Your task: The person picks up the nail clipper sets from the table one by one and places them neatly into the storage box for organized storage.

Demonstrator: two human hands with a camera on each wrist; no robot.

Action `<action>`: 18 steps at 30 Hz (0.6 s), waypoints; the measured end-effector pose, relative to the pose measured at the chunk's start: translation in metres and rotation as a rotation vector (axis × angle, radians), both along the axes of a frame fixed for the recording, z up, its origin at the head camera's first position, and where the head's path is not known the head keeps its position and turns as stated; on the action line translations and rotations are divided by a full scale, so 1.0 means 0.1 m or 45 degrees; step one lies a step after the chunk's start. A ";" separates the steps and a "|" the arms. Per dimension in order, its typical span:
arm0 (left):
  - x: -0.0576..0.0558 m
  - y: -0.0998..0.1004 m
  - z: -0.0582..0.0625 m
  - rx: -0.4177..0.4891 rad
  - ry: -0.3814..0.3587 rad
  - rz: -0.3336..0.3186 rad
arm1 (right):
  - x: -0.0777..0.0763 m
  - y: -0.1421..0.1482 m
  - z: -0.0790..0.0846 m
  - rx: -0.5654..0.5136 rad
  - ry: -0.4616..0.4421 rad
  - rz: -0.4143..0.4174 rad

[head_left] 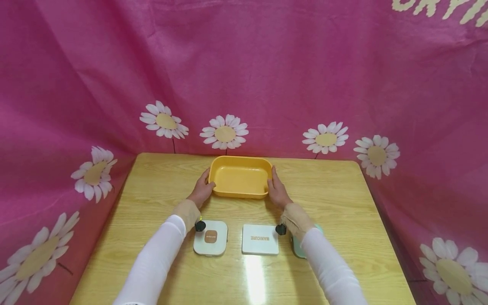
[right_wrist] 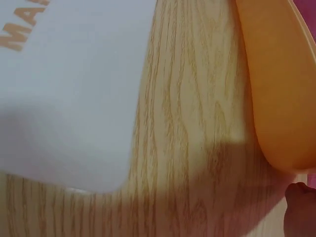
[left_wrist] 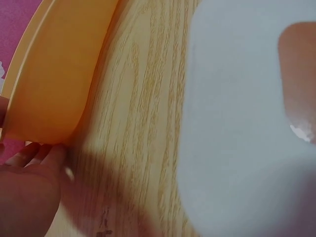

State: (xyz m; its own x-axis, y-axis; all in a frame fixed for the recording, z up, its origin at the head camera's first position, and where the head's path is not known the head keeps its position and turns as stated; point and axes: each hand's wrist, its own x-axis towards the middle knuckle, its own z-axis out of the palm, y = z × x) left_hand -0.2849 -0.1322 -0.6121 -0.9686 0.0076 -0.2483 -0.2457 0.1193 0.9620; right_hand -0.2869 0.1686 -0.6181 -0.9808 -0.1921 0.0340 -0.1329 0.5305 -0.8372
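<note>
A yellow rectangular plastic basin [head_left: 240, 195] with rounded corners lies at the far middle of the table, with nothing inside it. My left hand [head_left: 202, 189] grips its left end, thumb over the rim and fingers along the outside. At the opposite end my right hand [head_left: 279, 192] holds the basin the same way, its thumb at the rim. In the left wrist view, fingertips of the left hand [left_wrist: 29, 190] reach low on the basin wall [left_wrist: 59, 79]. Only a small part of the right hand [right_wrist: 300, 210] shows in the right wrist view, beside the basin's corner [right_wrist: 286, 98].
Nearer me on the wooden table [head_left: 152, 178] lie a white square case [head_left: 202, 248] with a brown label and a white flat box [head_left: 260, 245] lettered MANICURE. A green case [head_left: 298, 249] is partly hidden under my right forearm. Pink flowered cloth [head_left: 267, 84] hangs behind and beside the table.
</note>
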 end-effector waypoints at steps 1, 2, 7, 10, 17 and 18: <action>0.00 0.00 0.01 -0.008 -0.001 -0.005 | 0.00 0.00 0.01 -0.003 0.003 0.001; 0.00 -0.01 0.01 -0.020 -0.004 -0.012 | -0.01 -0.01 0.02 -0.003 0.007 -0.003; -0.03 -0.05 0.02 -0.064 -0.032 -0.046 | 0.03 -0.06 0.08 -0.071 -0.037 -0.074; -0.05 -0.09 0.02 -0.076 -0.035 -0.057 | 0.08 -0.09 0.11 -0.133 -0.058 -0.127; -0.05 -0.13 0.03 -0.075 -0.040 -0.086 | 0.25 -0.14 0.19 -0.131 -0.019 -0.140; -0.04 -0.13 0.03 -0.077 -0.041 -0.089 | 0.27 -0.15 0.21 -0.137 -0.004 -0.136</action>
